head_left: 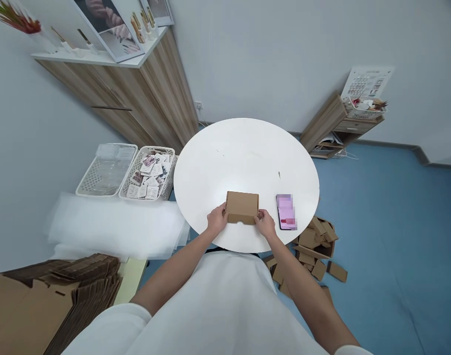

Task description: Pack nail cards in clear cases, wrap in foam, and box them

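A small brown cardboard box [242,202], its lid closed, is between my two hands near the front of the round white table [247,148]. My left hand [217,218] grips its left front corner, thumb on the front face. At the right front corner, my right hand [265,223] holds it the same way, with fingers curled along the side. A phone [286,212] with a lit pink screen lies on the table just right of my right hand. Farther back sits a tiny dark object [279,174], too small to name.
Left of the table are white baskets, one with printed cards [151,175], translucent sheets [118,224] and stacked flat cardboard [36,305]. Small brown boxes [314,241] fill a carton and lie on the floor at right. A wood cabinet [151,93] stands behind left, a low shelf [329,123] behind right.
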Motion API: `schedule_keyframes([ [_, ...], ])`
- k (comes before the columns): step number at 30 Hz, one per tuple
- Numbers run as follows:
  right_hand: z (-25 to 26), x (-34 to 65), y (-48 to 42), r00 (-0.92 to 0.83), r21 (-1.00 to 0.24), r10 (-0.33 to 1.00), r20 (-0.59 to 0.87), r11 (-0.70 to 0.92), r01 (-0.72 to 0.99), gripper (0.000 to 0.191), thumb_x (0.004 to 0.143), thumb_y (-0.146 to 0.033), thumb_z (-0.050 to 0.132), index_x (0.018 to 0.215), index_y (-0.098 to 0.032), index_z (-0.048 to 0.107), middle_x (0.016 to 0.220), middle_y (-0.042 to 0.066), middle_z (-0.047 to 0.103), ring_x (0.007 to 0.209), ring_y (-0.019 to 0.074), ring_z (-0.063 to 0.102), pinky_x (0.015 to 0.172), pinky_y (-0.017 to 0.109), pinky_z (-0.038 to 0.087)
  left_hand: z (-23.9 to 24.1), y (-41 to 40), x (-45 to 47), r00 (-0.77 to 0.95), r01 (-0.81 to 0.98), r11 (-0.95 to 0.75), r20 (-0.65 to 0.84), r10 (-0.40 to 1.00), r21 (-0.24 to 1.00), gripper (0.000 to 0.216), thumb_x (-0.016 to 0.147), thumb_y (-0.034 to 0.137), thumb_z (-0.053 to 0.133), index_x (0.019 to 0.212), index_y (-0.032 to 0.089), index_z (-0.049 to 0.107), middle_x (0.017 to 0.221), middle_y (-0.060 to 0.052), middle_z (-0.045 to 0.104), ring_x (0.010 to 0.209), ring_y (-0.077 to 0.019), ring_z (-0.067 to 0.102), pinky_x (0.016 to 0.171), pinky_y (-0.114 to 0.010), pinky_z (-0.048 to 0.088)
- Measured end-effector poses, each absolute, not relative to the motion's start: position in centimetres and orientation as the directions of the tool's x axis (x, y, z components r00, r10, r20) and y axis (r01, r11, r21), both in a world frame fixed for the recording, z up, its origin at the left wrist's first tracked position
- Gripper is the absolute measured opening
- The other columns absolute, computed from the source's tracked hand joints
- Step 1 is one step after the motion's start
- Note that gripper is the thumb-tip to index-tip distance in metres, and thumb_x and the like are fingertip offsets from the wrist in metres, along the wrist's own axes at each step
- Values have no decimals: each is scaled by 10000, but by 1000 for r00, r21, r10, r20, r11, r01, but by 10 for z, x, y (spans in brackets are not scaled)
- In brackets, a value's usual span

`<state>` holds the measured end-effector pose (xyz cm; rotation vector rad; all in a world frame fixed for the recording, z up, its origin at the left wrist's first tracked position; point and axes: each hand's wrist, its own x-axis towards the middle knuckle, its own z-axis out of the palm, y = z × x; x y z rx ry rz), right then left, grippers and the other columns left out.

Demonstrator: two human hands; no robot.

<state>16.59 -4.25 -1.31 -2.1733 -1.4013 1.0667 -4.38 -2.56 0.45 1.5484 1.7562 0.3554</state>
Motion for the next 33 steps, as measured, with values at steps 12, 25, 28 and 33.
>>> schedule_keyframes([
  [12, 10, 163, -61, 301, -789, 876, -378, -475, 390, 376, 722, -436, 479, 1022, -212, 512, 812, 39, 641, 780, 194, 599, 653, 292, 442, 18, -30, -72, 206, 565, 86, -241, 948, 821, 599, 688, 408, 591, 1229, 223, 411, 1002, -57, 577, 944, -190, 534, 833, -322, 417],
  [25, 43, 170, -40, 24, -856, 898, -439, -426, 294, 535, 742, -555, 454, 1139, -205, 532, 1123, 67, 562, 895, 177, 565, 822, 314, 423, 19, -6, -80, 124, 559, 186, -304, 945, 808, 444, 714, 284, 592, 1142, 203, 509, 1053, -65, 555, 815, -145, 569, 755, -266, 462],
  [28, 45, 167, -35, 1, -824, 908, -420, -382, 417, 533, 776, -563, 374, 1117, -191, 547, 1016, 70, 600, 874, 190, 561, 797, 324, 418, 20, 2, -82, 117, 602, 170, -297, 948, 780, 388, 729, 270, 561, 1108, 194, 536, 1062, -70, 531, 777, -129, 564, 759, -259, 445],
  [33, 53, 159, -26, 21, -753, 944, -330, -276, 597, 522, 798, -572, 276, 781, -184, 624, 853, 69, 621, 769, 196, 559, 677, 288, 404, 23, 12, -85, 146, 714, 57, -228, 963, 698, 313, 731, 289, 528, 1023, 189, 577, 924, -54, 541, 751, -145, 544, 720, -263, 422],
])
